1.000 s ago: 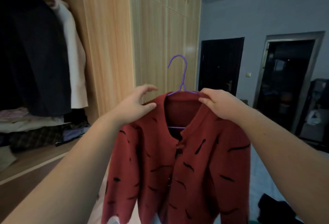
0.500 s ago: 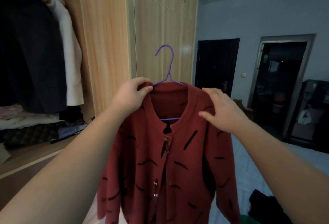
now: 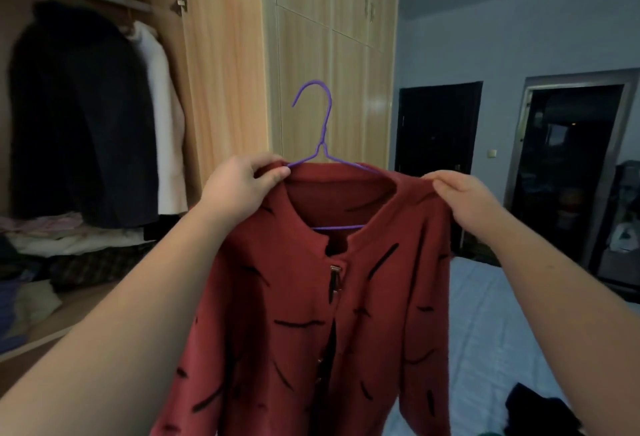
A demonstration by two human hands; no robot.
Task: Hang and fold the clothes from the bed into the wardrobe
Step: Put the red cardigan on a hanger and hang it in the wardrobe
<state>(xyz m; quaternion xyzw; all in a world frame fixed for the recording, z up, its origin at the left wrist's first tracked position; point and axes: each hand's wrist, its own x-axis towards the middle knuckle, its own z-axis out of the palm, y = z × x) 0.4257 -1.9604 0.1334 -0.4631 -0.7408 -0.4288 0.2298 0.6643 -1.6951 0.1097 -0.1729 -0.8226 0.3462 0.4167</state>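
red cardigan (image 3: 322, 300) hangs on a purple hanger (image 3: 320, 145) before the open wardrobe (image 3: 221, 65); left hand (image 3: 242, 183) and right hand (image 3: 464, 196) each pinch a shoulder, likely to seat it squarely.

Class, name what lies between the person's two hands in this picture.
In the head view, between left hand and right hand: the red knitted cardigan's neckline and the purple wire hanger.
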